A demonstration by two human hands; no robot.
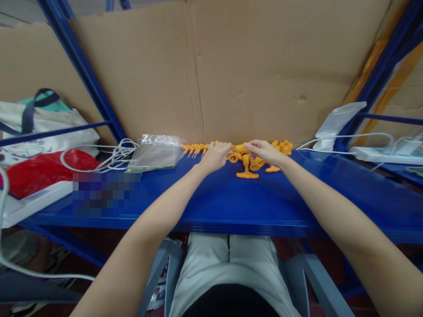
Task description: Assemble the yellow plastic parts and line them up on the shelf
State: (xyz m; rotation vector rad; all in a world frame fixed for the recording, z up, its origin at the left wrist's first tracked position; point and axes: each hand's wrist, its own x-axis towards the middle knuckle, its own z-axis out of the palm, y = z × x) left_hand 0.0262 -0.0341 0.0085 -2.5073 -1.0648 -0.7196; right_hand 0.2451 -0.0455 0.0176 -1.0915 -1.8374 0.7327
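Note:
My left hand is closed at the back of the blue table, its fingers curled by the right end of a row of orange-handled corkscrews with metal spirals. What sits in its fingers is hidden. My right hand pinches an orange plastic piece between thumb and fingers, close to the left fingertips. Below the hands lie a T-shaped orange handle and some round orange cups. Further right, more orange pieces are grouped against the cardboard.
Clear plastic bags lie left of the corkscrews, beside coiled white cables. A red bag and a white tote are at far left. Cardboard backs the blue table; a white power strip is right.

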